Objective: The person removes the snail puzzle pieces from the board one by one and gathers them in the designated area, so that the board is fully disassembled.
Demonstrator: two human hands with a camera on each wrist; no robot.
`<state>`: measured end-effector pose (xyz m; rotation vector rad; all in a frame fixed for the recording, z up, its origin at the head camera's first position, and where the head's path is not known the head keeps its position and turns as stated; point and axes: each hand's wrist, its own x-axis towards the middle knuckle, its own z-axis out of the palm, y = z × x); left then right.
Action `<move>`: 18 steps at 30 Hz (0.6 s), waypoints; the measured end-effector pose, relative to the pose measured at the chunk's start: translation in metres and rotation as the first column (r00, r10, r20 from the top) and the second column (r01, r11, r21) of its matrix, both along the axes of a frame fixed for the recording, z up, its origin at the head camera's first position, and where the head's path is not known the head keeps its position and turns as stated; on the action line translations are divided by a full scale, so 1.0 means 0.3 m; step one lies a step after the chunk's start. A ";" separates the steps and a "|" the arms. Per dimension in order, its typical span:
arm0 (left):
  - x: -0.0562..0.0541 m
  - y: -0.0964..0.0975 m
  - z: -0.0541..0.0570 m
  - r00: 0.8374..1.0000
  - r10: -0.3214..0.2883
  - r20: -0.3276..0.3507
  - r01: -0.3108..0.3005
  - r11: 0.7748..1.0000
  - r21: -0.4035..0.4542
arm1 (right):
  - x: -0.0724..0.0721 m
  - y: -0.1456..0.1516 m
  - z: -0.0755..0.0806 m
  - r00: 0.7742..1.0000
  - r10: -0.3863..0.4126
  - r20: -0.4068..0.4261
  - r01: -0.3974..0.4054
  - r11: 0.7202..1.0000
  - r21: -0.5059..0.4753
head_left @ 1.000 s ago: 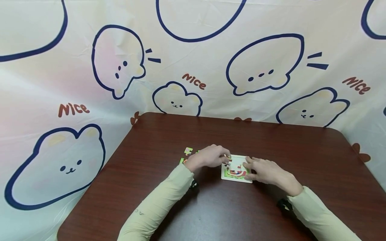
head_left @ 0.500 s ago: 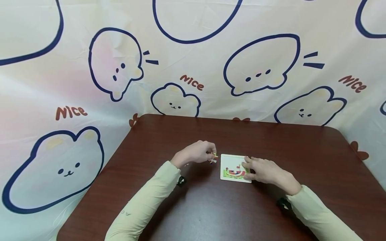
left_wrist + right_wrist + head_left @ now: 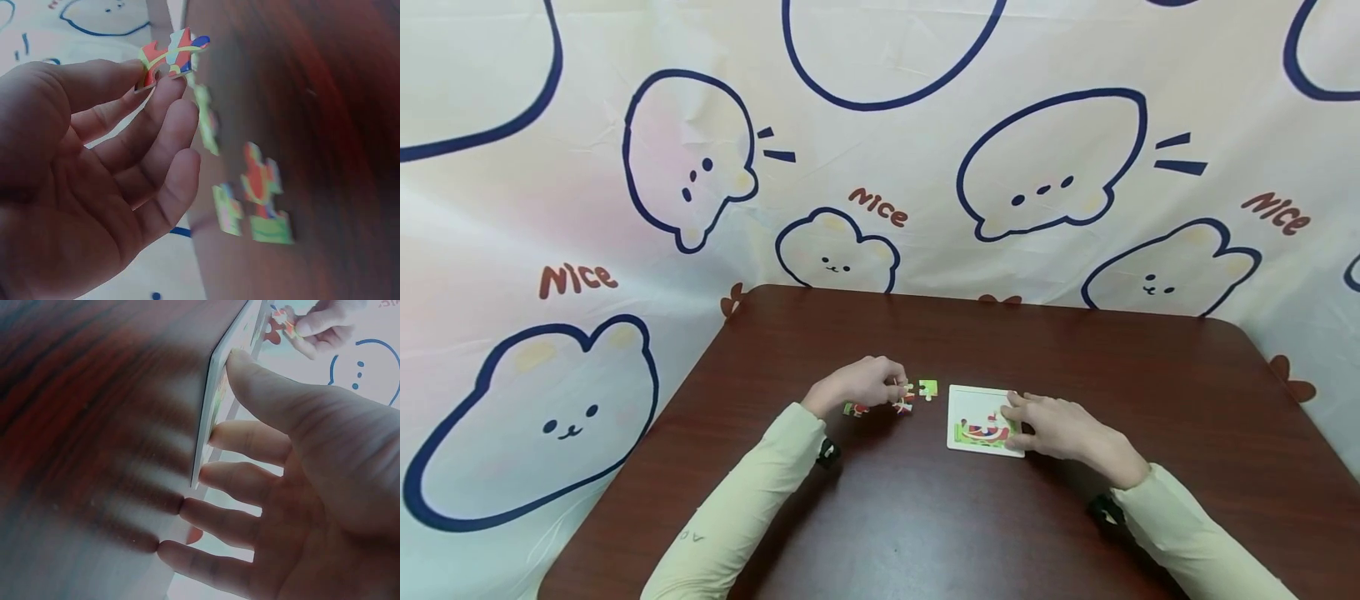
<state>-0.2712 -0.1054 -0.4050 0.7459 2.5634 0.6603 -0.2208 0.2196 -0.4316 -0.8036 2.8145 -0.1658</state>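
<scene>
My left hand (image 3: pixel 867 383) pinches a jigsaw piece (image 3: pixel 180 57) between thumb and fingertips. The piece is red with yellow, pale blue and dark blue markings, and is raised off the table in the left wrist view. Loose puzzle pieces lie under and around this hand, among them a green one (image 3: pixel 928 389) to its right and a red-and-green one (image 3: pixel 855 409) below the wrist. My right hand (image 3: pixel 1063 425) rests at the right edge of a white puzzle tray (image 3: pixel 967 402), thumb and some fingertips on it, other fingertips on the table. Picture pieces fill the tray's near part; its far part shows white.
The dark brown wooden table (image 3: pixel 880 517) carries everything. A pale curtain (image 3: pixel 925 167) with cartoon outlines hangs behind its far edge. More loose pieces (image 3: pixel 256 175) lie close together in the left wrist view.
My left hand has moved left from the tray to the loose pieces, still carrying a piece. The green piece shows to its right now. The right hand stays on the tray.
</scene>
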 end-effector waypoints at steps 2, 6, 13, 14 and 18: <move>-0.005 -0.009 -0.007 1.000 0.007 0.025 -0.007 1.000 -0.002 | 0.002 0.001 0.000 1.000 -0.001 0.001 0.001 1.000 -0.001; -0.013 -0.015 -0.012 0.998 0.012 0.056 -0.011 1.000 -0.018 | 0.002 0.001 0.000 1.000 0.002 -0.007 -0.002 1.000 0.004; -0.021 -0.012 -0.020 0.999 0.031 0.044 -0.025 0.992 -0.124 | 0.002 0.002 0.000 1.000 0.006 -0.015 -0.006 1.000 0.017; -0.022 -0.011 -0.023 0.999 0.033 0.040 -0.027 0.988 -0.149 | 0.002 0.003 -0.001 1.000 0.006 -0.014 -0.006 1.000 0.017; -0.022 -0.007 -0.028 0.999 0.034 0.032 -0.026 0.977 -0.210 | 0.003 0.002 -0.002 1.000 0.007 -0.010 -0.007 1.000 0.018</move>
